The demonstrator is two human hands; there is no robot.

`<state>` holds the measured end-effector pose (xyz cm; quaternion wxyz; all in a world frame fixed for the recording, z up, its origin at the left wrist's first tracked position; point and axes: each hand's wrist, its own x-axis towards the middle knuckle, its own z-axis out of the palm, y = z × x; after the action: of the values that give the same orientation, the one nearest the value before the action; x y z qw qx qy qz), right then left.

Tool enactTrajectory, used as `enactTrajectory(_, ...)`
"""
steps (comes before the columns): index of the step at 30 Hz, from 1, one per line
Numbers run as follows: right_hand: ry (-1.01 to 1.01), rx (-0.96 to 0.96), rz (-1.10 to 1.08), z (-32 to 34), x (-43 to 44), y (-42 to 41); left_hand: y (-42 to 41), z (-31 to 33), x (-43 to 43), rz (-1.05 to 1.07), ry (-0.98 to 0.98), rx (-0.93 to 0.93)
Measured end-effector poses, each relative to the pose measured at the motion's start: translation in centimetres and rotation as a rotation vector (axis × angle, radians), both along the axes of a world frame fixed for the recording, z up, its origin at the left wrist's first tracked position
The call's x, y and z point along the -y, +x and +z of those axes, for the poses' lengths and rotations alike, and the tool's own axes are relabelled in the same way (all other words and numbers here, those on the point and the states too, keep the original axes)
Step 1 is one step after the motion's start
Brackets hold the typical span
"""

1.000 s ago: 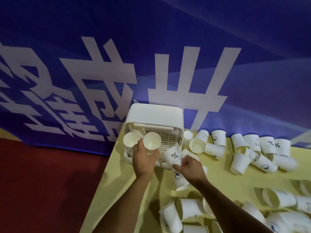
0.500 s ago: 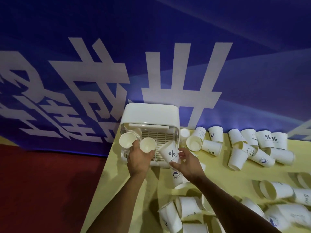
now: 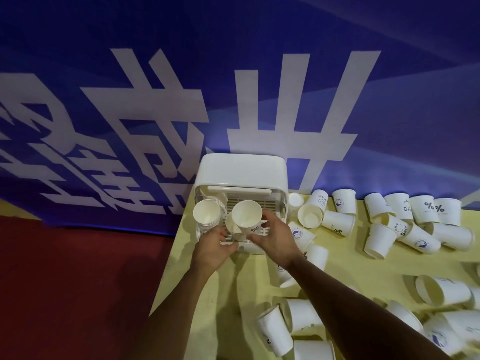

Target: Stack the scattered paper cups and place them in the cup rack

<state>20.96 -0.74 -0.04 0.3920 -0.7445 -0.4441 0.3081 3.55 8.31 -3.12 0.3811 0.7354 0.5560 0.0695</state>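
While left hand (image 3: pixel 211 246) grips lower cup (image 3: pixel 232 226), right hand (image 3: pixel 275 237) pinches % cup (image 3: pixel 246 214), mouth camera-ward.

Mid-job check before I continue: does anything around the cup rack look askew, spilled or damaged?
Nothing looks spilled or damaged. The right hand holds the % cup tilted over the lower cup in the left hand, not seated yet. Right of the cup rack, loose cups lie tipped on the yellow table, some overlapping.

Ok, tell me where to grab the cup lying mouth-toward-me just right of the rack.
Pinch the sideways cup across its wall just behind the rim, probably coming down from above: its open mouth faces you, the cup rack sits to its left, and other cups crowd its right.
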Motion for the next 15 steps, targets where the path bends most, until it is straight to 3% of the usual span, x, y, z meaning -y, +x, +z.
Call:
enactTrajectory(5, 0.002, 0.011, -0.023, -0.8, -1.4, -1.5, -0.5, -0.9, -0.4, -0.059, -0.083, 0.076)
enactTrajectory(15, -0.038, -0.045, -0.116, -2.1, -3.9, -2.7, -3.0, -2.3, -1.4, -0.086, -0.127, 0.057)
